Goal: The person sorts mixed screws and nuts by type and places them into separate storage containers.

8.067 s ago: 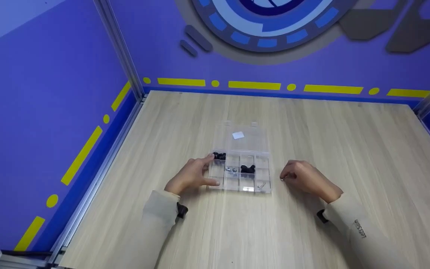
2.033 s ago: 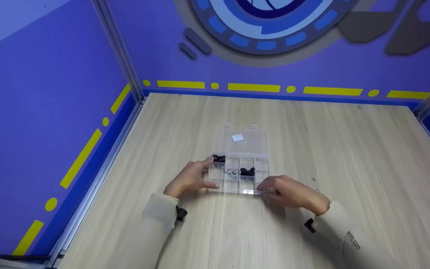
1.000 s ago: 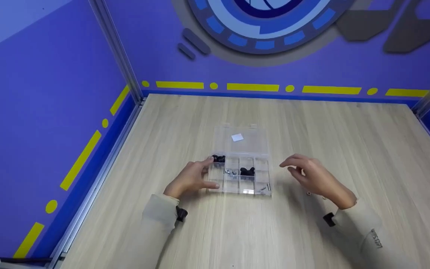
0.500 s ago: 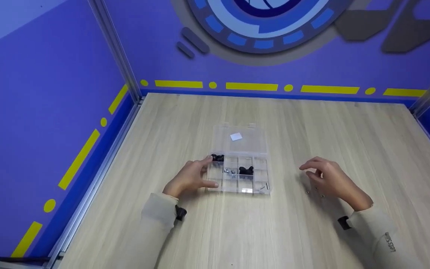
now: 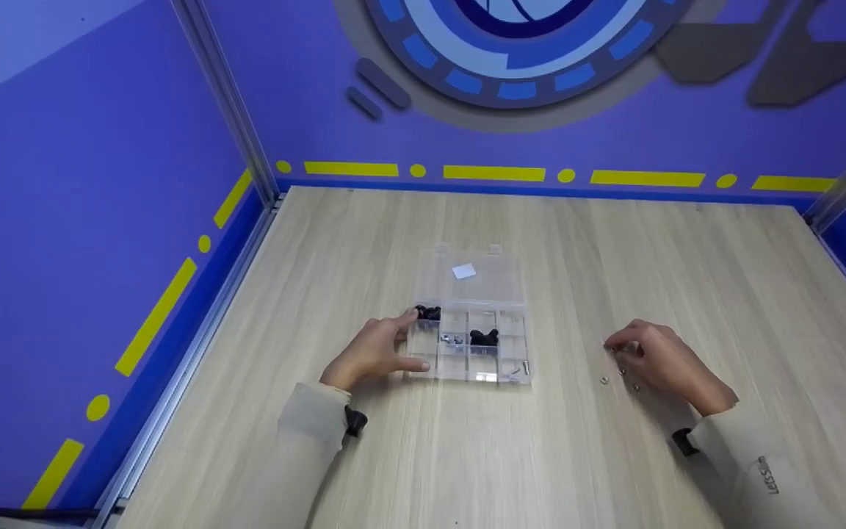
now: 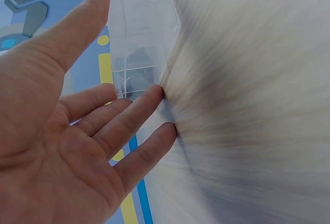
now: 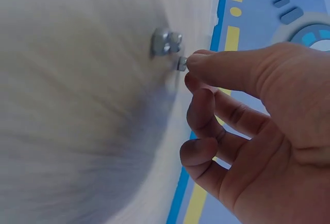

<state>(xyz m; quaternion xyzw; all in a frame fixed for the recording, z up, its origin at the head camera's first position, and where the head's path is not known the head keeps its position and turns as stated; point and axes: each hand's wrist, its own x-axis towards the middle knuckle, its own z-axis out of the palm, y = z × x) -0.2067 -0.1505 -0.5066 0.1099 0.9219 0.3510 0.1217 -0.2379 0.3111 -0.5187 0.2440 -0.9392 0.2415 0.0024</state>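
A clear plastic compartment box [image 5: 454,365] lies open on the table, its lid [image 5: 493,283] folded back. My left hand [image 5: 371,349] rests against its left side with extended fingers. Black pieces [image 5: 429,313] fill the back-left compartment, and more black pieces [image 5: 484,337] lie in a middle one. Small silver pieces [image 5: 452,339] and silver pins or screws [image 5: 526,367] occupy other compartments. To the right of the box, my right hand [image 5: 662,360] pinches a small metal nut [image 7: 182,63] between thumb and index finger, close to the tabletop.
Loose nuts lie around the right hand: one nut [image 5: 604,380] left of it and another nut [image 5: 636,386] below its palm. A white label [image 5: 464,271] is on the lid. Blue panels [image 5: 364,132] border the wooden table [image 5: 423,455] at the back and left.
The right hand has left the box's front-right compartment, moved right and come down to a nut. More silver pieces lie in that compartment than in the oldest frame. The left hand stays put.
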